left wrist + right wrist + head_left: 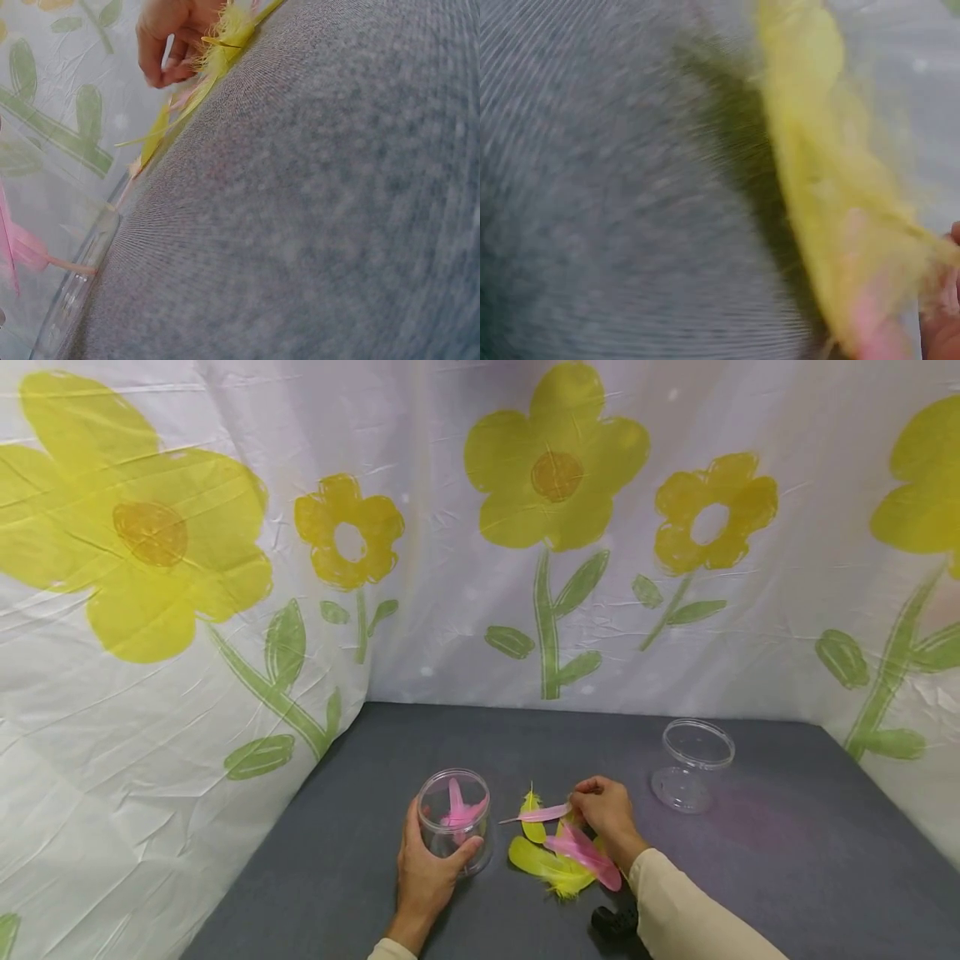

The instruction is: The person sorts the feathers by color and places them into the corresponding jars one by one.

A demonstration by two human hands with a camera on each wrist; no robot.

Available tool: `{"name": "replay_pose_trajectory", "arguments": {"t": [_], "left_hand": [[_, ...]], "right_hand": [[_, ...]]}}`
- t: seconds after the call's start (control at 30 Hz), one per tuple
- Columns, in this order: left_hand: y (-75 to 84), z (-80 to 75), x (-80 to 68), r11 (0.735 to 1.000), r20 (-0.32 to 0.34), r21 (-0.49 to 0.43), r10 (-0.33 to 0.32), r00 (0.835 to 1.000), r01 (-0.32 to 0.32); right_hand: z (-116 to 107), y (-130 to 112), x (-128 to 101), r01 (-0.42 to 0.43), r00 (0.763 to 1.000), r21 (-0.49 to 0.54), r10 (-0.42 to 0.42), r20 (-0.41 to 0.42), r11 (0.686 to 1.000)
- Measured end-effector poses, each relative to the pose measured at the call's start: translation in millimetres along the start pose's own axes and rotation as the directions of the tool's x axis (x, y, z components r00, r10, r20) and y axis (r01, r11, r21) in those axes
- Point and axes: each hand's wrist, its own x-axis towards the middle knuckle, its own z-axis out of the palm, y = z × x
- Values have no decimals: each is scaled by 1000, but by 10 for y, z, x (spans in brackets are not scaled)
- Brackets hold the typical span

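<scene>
My left hand (431,868) grips a clear plastic jar (453,774) from its near left side, thumb across the front. Inside the jar are pink feathers (463,810), also visible through its wall in the left wrist view. To the right, my right hand (606,814) pinches one end of a pale pink feather (543,813), whose quill points toward the jar. Below and around that hand lies a loose pile of yellow feathers (551,864) and brighter pink feathers (588,856). The right wrist view is blurred, with a yellow feather (810,135) close to the lens.
A second clear jar (697,745) stands farther back on the right of the dark grey table (480,735). Some black object (615,920) lies by the right sleeve. White cloth (442,635) printed with yellow flowers hangs behind and along the sides.
</scene>
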Motion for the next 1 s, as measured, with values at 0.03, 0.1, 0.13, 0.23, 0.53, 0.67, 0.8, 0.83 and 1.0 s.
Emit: {"name": "replay_pose_trajectory", "arguments": {"t": [0.03,0.1,0.13,0.23,0.53,0.67,0.8,0.83,1.0], "left_hand": [[-1,-2,3,1000,-1,1,1,1000,-1],[-4,-8,10,1000,-2,0,7,1000,-7],[-5,-10,14,1000,-5,-2,11,1000,-11],[-12,-20,25,1000,-12,-4,28,1000,-28],[-22,-2,-4,999,-5,-7,43,999,-43],[-22,3,-10,999,-7,-19,41,999,-41],[-12,2,-5,999,-11,-24,45,999,-46],[-8,0,-6,999,-11,-25,47,999,-47],[-8,-10,-8,999,-11,-22,48,999,-48]], "right_hand": [[-6,-20,1,16,1000,21,-16,0,1000],[-14,-76,0,43,999,50,-43,-6,998],[-17,-104,0,51,999,58,-51,-7,997],[-27,-159,1,53,999,30,-53,-2,998],[-59,-57,-18,-16,1000,-170,16,0,985],[-36,-22,-9,-28,999,-200,32,18,979],[-11,-20,-8,-37,998,-213,47,43,976],[-6,-24,-9,-38,998,-206,49,46,978],[-13,-59,4,-14,997,-100,21,73,995]]}}
